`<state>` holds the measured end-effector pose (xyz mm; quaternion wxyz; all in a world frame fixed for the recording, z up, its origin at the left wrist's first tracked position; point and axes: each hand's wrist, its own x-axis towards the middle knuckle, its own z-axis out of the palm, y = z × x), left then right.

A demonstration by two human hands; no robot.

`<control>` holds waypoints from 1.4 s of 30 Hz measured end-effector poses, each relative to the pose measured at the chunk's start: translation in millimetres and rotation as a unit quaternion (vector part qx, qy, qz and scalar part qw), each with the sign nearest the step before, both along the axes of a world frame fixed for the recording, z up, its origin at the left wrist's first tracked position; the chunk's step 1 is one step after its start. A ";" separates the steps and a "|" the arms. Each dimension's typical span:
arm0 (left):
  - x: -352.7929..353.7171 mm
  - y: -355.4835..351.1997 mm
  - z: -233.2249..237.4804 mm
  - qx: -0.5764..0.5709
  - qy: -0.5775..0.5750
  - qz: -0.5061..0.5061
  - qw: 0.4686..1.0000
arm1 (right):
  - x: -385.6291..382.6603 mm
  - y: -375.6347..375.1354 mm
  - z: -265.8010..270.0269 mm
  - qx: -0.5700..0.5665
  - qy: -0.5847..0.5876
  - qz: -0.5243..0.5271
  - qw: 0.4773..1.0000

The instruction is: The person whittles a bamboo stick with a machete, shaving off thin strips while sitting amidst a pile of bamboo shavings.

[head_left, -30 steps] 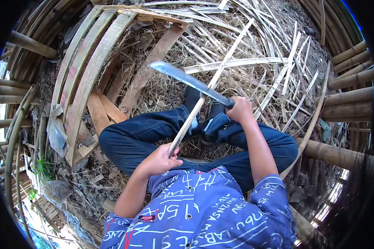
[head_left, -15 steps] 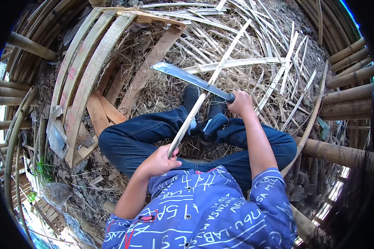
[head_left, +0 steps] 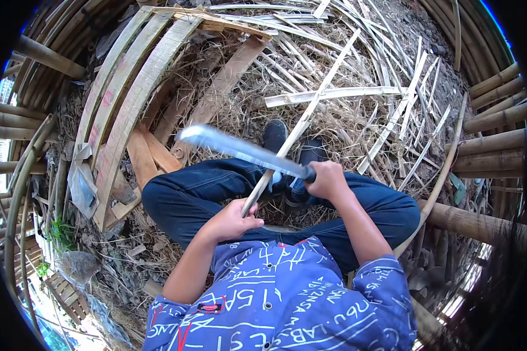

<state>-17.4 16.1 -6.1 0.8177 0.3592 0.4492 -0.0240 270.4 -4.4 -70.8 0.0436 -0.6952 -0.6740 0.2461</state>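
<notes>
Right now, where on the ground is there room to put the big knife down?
The loosest spot for the knife is the straw between the plank and the strip, ahead of the shoes. A smaller littered patch lies beside the left knee, by the boards. Ahead and right it is crowded with slats; poles ring it all.

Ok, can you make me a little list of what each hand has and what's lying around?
Left hand: grips the near end of a long bamboo strip
Right hand: grips the machete by its handle
Machete: lies across the strip, blurred
Legs: blue jeans, dark shoes
Ground: loose bamboo slivers
Left of the legs: curved bamboo slats
</notes>
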 end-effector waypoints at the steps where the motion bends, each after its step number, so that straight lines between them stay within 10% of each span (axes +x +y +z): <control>1: -0.8 -0.6 -0.1 0.000 0.001 -0.003 1.000 | 1.4 0.3 2.5 0.000 0.001 -0.003 1.000; 7: -24.1 -36.3 -17.4 0.121 -0.084 0.024 0.989 | 71.7 34.3 -19.4 -0.005 -0.105 -0.169 0.980; 20: -22.2 -11.1 2.8 0.020 0.000 0.003 1.000 | 31.8 14.1 7.6 -0.011 -0.067 -0.035 0.997; 25: -24.2 -24.7 12.2 0.031 -0.086 0.007 0.996 | 80.8 33.3 -9.1 -0.005 -0.086 -0.182 0.979; 42: -23.1 -16.5 0.3 -0.031 -0.008 0.025 0.999 | 19.8 10.5 1.2 0.032 -0.056 -0.021 0.998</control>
